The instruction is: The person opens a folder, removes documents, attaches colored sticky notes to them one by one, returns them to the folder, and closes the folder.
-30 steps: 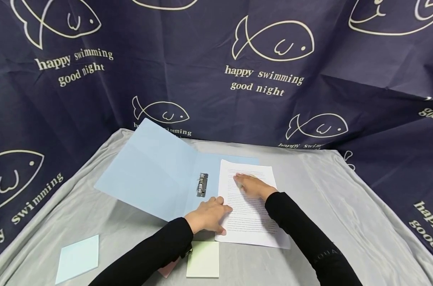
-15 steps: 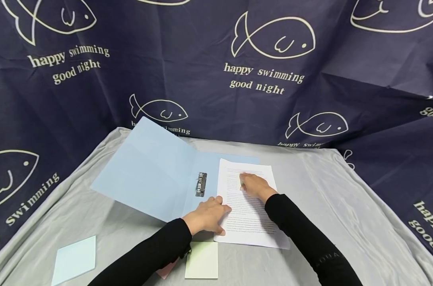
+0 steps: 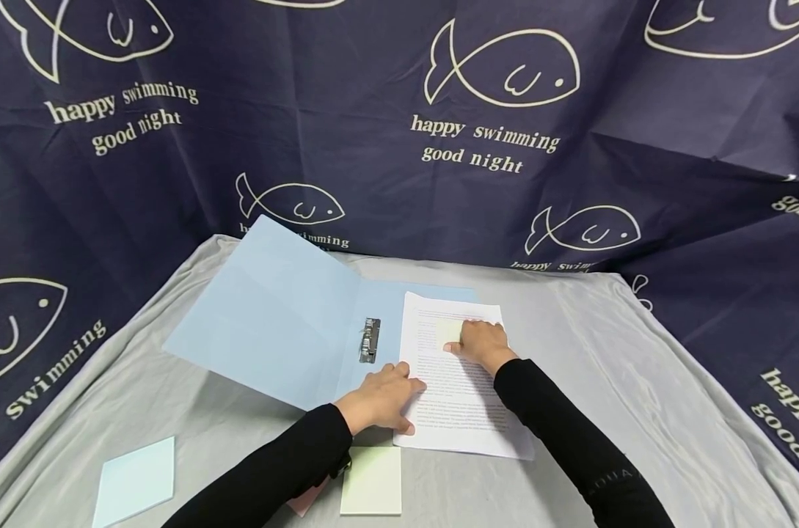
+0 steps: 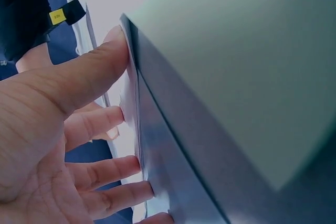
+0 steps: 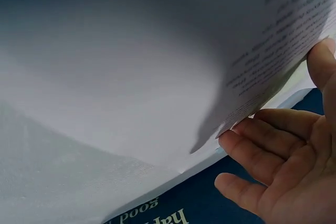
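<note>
A stack of printed paper sheets (image 3: 461, 411) lies partly over the right side of an open pale blue folder (image 3: 287, 315). On the upper part of the top sheet is a small pale yellow sticky note (image 3: 448, 332). My right hand (image 3: 481, 342) touches the page at the note's right side, covering part of it. In the right wrist view its fingertips (image 5: 231, 137) meet the paper. My left hand (image 3: 382, 400) rests with spread fingers on the stack's lower left edge. The left thumb (image 4: 113, 51) lies along the sheet corner in the left wrist view.
A metal binder clip mechanism (image 3: 369, 339) is fixed at the folder's spine. Nearer lie a pale yellow-green pad (image 3: 371, 484), a pink pad (image 3: 307, 500) partly under the left sleeve, and a light blue pad (image 3: 135, 480). A grey cloth (image 3: 604, 352) covers the table; a dark fish-print curtain (image 3: 373, 110) hangs behind.
My right hand has slid rightward across the top sheet, and the yellow sticky note now shows beside its fingers. The left hand has kept its place on the stack's edge.
</note>
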The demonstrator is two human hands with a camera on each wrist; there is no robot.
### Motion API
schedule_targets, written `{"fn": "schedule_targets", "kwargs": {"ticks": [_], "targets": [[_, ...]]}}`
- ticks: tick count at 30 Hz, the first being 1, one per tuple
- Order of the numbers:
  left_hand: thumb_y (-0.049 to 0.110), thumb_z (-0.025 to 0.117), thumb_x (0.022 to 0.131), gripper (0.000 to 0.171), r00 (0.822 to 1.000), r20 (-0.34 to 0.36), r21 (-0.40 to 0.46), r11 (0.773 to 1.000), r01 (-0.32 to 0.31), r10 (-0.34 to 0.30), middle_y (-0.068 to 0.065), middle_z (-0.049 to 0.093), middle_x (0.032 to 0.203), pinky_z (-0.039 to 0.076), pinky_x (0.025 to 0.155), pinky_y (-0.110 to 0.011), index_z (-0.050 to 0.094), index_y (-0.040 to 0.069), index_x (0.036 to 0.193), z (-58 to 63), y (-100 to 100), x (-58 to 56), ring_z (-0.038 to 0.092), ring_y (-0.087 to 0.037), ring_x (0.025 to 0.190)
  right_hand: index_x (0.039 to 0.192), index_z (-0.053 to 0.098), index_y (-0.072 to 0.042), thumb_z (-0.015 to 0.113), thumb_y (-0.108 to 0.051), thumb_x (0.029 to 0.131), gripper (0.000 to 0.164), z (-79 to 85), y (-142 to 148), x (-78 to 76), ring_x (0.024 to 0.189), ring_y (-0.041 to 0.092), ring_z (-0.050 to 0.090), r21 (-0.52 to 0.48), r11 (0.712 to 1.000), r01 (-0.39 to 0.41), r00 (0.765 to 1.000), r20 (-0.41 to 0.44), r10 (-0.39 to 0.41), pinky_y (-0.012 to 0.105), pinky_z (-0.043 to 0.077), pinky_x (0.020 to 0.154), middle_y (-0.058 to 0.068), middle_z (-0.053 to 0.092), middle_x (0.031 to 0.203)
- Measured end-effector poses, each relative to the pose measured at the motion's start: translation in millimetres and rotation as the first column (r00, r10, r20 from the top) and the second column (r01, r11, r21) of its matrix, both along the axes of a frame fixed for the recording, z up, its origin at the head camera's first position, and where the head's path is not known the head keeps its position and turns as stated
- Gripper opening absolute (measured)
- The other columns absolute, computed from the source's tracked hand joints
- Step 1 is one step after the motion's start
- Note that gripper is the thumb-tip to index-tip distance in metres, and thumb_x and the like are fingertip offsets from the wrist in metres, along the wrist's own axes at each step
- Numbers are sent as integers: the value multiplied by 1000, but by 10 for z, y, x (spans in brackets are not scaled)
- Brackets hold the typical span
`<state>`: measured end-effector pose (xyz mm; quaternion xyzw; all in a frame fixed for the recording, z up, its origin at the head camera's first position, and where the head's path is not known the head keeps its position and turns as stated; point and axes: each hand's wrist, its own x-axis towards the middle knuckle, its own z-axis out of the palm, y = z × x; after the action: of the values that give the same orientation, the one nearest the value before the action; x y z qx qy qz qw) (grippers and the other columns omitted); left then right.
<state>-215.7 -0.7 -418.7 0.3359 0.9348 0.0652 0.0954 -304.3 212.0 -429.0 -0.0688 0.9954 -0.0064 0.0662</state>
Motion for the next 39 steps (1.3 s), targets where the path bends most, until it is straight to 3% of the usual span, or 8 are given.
{"fn": "schedule_targets", "kwargs": {"ticks": [3,9,13,16,19,22,30,39], "targets": [[39,84,64,67,1000,-1,5,1000,1,-1,2,43,91,39,58,-31,60,24,124,4,-2,-3,42,-15,78,102,63,0,60,-55,82,58,4,7,9,96,40,57,-7,1000,-1,1000,-4,1,55,34,92,18,61,112],[39,84,64,66,1000,-2,16,1000,5,-5,2,45,92,40,59,-32,61,24,123,0,-16,-5,43,-15,79,86,58,-9,60,-53,84,44,38,38,30,83,31,58,-31,999,-24,1000,18,25,51,42,79,9,61,95],[39,84,64,65,1000,2,21,1000,6,-6,2,45,93,40,60,-33,61,23,123,-6,-22,0,44,-15,80,117,57,-6,60,-45,88,48,78,129,60,107,36,52,-122,990,-68,994,82,78,55,39,86,16,55,120],[39,84,64,65,1000,1,28,1000,10,-10,2,46,93,40,60,-34,61,23,122,0,-29,1,44,-16,80,138,40,0,62,-36,89,65,121,226,89,125,39,37,-247,964,-102,986,105,131,54,29,98,22,41,137],[38,84,64,64,1000,2,39,999,12,-12,1,46,93,40,60,-34,61,23,122,6,-39,3,44,-17,80,138,36,6,65,-29,87,68,166,330,134,128,40,33,-346,926,-153,979,73,190,50,25,102,26,38,138],[37,84,65,64,1000,8,52,999,13,-14,1,47,95,40,61,-35,61,22,122,7,-46,8,45,-17,81,136,37,9,66,-27,86,68,184,463,188,126,42,34,-365,909,-201,974,27,226,50,26,102,29,40,135],[36,83,65,65,1000,21,69,997,18,-20,-1,48,100,40,62,-35,61,21,124,-26,-42,-22,45,-18,84,130,41,15,68,-26,83,68,164,932,358,121,46,37,-330,927,-176,984,-23,179,53,29,98,32,43,129],[37,83,65,65,1000,12,49,998,25,-25,-3,50,101,41,62,-37,61,22,124,-20,-46,-35,47,-20,84,128,42,17,68,-28,83,69,127,1272,520,119,48,38,-315,942,-116,993,-13,118,54,31,96,34,44,128]]}}
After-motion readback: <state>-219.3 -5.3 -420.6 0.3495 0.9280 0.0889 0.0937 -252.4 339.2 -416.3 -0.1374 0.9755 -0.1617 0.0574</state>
